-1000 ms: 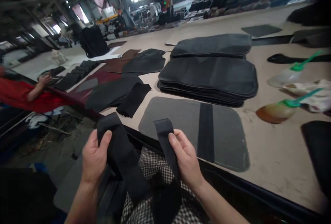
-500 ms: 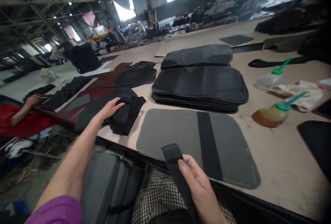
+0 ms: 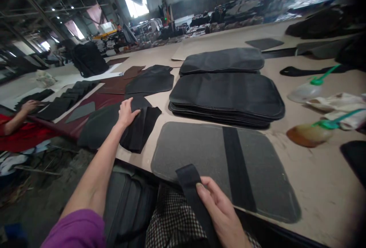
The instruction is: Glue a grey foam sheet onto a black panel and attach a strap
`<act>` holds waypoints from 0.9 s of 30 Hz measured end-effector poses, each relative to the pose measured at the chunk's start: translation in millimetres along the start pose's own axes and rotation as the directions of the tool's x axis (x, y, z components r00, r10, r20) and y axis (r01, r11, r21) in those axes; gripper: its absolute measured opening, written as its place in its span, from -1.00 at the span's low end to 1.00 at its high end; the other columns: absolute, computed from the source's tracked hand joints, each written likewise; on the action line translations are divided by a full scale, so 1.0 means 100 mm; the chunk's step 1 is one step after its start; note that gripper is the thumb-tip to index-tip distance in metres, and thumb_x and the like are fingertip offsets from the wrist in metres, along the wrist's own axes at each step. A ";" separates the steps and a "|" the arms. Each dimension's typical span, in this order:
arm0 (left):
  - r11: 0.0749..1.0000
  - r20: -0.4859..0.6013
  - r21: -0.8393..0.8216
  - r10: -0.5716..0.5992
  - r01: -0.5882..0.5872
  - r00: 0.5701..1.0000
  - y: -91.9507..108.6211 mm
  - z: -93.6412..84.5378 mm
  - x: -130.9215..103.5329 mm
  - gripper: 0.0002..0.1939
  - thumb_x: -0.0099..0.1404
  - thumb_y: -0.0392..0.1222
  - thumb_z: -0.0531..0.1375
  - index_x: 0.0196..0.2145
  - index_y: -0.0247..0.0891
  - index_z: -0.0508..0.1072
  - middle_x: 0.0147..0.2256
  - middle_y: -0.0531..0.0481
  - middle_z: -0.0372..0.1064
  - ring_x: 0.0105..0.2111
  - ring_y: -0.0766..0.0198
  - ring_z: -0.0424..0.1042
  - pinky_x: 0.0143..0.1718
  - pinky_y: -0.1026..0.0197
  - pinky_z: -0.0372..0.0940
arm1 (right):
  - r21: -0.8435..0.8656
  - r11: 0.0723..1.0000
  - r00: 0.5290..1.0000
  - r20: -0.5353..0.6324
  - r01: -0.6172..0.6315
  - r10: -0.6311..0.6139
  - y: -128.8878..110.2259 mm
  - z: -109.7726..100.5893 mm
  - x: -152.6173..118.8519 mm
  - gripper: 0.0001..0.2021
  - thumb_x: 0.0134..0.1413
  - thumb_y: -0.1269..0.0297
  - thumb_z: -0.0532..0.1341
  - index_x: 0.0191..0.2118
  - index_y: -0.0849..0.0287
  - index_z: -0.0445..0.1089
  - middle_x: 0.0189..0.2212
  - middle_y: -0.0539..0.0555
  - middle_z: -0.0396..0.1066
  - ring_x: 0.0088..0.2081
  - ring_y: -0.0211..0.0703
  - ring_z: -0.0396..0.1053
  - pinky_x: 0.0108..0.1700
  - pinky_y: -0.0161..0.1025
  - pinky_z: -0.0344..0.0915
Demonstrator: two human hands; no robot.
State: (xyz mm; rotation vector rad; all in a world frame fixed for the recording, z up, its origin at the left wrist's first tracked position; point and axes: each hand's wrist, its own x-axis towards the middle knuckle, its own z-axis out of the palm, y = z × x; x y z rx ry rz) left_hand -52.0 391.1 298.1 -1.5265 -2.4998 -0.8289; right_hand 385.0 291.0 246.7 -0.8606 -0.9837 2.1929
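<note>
My right hand point(image 3: 219, 210) grips a black strip point(image 3: 194, 194) between thumb and fingers, low in front of the table edge. The strip's upper end sticks up past the fingers. My left hand point(image 3: 127, 115) reaches out to a small pile of black strips point(image 3: 141, 129), its thumb apart and its fingers resting at the pile's far left side. Right of that pile lies a grey rounded panel point(image 3: 197, 145) with a black band point(image 3: 238, 168) across it. Behind the panel stands a stack of black rounded panels point(image 3: 225, 93).
Two squeeze bottles with green spouts, one with amber liquid point(image 3: 307, 135) and one paler point(image 3: 303, 92), stand right, by a crumpled cloth point(image 3: 326, 103). A co-worker's hand point(image 3: 30, 107) is at far left. Dark red material point(image 3: 110, 101) lies left; a black bag point(image 3: 90, 59) stands behind.
My left hand has shifted slightly up on the strip pile, its fingers now more stretched out. My right hand keeps the black strip, nearly in place. The view has turned a little left.
</note>
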 end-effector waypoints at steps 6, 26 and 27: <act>0.826 0.202 -0.550 -0.009 0.121 0.979 0.78 -0.33 -1.24 -0.53 0.45 0.16 0.13 -0.03 -0.34 0.48 -0.22 -0.16 0.51 -0.29 0.22 0.47 -0.25 0.22 0.34 | -0.014 0.996 0.996 0.000 0.088 -0.088 -0.02 -0.07 -0.05 -0.56 0.28 -0.18 0.28 -0.03 0.09 0.32 -0.42 -0.04 0.31 -0.44 -0.23 0.25 -0.44 -0.34 0.20; 0.241 0.541 -0.769 -0.248 0.592 0.803 1.55 0.16 -3.39 -0.47 0.16 0.29 0.38 -0.24 -0.22 0.43 -0.59 0.18 0.24 -0.73 0.52 0.11 -0.71 0.45 -0.10 | -0.373 0.926 0.998 0.010 0.055 -0.055 0.62 -0.25 -0.82 -0.44 0.08 -0.35 0.29 -0.09 0.05 0.41 -0.43 0.02 0.46 -0.41 -0.08 0.40 -0.32 -0.20 0.34; 0.249 0.513 -0.779 -0.277 0.576 0.813 1.54 0.16 -3.39 -0.45 0.15 0.32 0.38 -0.23 -0.21 0.41 -0.59 0.19 0.23 -0.73 0.51 0.11 -0.71 0.44 -0.10 | -0.368 0.929 0.999 -0.030 0.029 -0.044 0.64 -0.23 -0.81 -0.43 0.00 -0.38 0.33 -0.16 0.04 0.44 -0.46 0.01 0.44 -0.42 -0.06 0.41 -0.32 -0.19 0.35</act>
